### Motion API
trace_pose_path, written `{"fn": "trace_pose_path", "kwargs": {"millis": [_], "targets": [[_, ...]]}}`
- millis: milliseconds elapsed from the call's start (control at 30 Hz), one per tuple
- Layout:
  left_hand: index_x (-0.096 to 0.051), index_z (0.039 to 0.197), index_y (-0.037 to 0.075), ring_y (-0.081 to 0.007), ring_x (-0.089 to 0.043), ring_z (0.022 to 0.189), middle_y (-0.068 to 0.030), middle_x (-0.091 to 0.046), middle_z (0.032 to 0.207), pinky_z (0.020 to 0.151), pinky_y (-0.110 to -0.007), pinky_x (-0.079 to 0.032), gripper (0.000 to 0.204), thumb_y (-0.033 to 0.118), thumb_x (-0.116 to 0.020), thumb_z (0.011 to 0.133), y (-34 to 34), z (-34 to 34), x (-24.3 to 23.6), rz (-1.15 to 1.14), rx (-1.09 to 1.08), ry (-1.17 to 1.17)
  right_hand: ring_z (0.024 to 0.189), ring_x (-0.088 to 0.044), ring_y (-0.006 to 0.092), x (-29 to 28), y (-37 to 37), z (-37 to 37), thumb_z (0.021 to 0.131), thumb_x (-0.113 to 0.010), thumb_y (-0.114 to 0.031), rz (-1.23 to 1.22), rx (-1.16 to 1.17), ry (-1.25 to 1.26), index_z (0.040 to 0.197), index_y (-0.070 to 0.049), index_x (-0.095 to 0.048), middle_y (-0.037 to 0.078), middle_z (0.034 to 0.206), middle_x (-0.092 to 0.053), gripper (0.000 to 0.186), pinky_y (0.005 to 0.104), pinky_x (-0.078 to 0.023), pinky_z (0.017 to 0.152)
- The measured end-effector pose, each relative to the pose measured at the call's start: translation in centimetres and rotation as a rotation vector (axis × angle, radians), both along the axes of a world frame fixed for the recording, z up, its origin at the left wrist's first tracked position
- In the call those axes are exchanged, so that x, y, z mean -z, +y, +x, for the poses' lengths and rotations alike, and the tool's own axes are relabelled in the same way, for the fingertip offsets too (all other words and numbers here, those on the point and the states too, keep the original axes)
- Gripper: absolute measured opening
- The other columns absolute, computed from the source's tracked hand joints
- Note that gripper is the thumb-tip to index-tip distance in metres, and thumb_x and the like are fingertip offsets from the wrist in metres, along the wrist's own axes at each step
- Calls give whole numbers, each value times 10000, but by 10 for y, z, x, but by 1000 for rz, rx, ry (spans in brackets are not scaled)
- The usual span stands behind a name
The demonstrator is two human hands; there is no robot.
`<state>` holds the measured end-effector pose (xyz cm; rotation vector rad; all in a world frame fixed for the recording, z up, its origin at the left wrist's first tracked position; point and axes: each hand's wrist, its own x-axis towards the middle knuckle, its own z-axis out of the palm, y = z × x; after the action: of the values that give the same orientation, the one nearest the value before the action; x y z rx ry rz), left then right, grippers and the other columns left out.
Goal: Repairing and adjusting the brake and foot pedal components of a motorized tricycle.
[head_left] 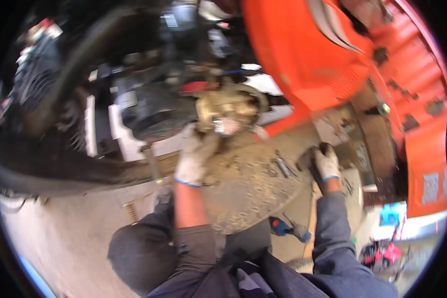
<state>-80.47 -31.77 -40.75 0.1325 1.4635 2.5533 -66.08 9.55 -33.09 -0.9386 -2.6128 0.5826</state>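
Note:
My left hand (192,161), in a white work glove with a blue cuff, reaches up to a dirty brass-coloured machine part (228,107). Motion blur smears its fingers, and I cannot tell whether they grip the part. Farther right, my right hand (327,163), gloved the same way, is closed at a dark edge beside the footplate. What its fingers hold, if anything, cannot be made out. Between the hands lies a soiled, raised-tread metal footplate (243,198), with a small metal tool (283,167) resting on it.
A large orange body panel (308,59) rises ahead, with a scuffed orange wall (417,79) at right. The dark tyre (59,176) curves along the left. A coil spring (131,212) is near my left knee. Blue-and-dark objects (282,227) lie below the footplate.

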Motion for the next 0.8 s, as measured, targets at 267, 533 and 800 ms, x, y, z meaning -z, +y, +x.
{"fn": "trace_pose_path", "kwargs": {"millis": [267, 533, 800], "targets": [[-519, 1559, 106, -261, -645, 1327, -69, -643, 1481, 1072, -504, -568, 711, 600, -611, 1056, 0, -8, 7, 497, 199, -185, 1198, -715, 403, 11, 2, 47, 890, -765, -291, 112, -44, -238, 1411, -36, -594, 261, 1231, -741, 605, 471, -557, 1044], [-519, 1542, 59, -301, -657, 1309, -118, -651, 1459, 1029, -540, -592, 790, 557, -762, 978, 5, -3, 4, 602, 118, -106, 1106, -722, 443, -6, 9, 46, 839, -801, -356, 203, -261, -520, 1118, -18, -735, 281, 1162, -745, 443, 501, -570, 960], [-502, 1557, 55, -329, -653, 1323, -125, -650, 1470, 1080, -569, -565, 779, 547, -736, 999, 8, -9, 9, 676, 161, -90, 985, -720, 455, -58, -62, 59, 804, -759, -256, 191, -134, -326, 1055, -11, -713, 261, 1009, -732, 353, 523, -577, 870]]}}
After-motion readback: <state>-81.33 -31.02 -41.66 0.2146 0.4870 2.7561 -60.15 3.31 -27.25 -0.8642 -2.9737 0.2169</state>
